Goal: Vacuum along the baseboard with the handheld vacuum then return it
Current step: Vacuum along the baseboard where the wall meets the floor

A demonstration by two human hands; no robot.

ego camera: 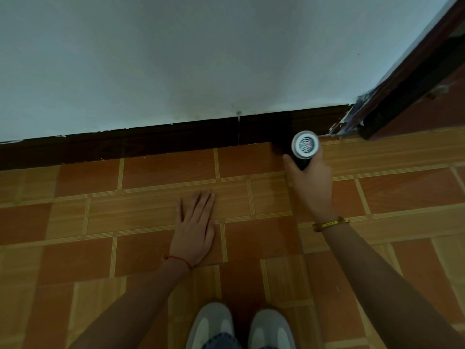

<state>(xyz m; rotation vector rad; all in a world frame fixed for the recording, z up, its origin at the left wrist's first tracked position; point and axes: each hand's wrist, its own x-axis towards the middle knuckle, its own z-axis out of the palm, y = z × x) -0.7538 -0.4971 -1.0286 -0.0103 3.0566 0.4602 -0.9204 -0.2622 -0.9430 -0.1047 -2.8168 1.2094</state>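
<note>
My right hand (312, 182) grips a black handheld vacuum (305, 145). Its round white vented rear cap faces the camera, and its front end points at the dark brown baseboard (163, 139) near the right corner by the door frame. The nozzle itself is hidden against the dark baseboard. My left hand (195, 222) is flat on the tiled floor, fingers together, holding nothing, well to the left of the vacuum and apart from the baseboard.
A pale wall (201, 59) rises above the baseboard. A dark wooden door frame (402, 84) stands at the right. Orange and tan floor tiles (100, 222) cover the ground. My two grey-white shoes (239, 328) show at the bottom.
</note>
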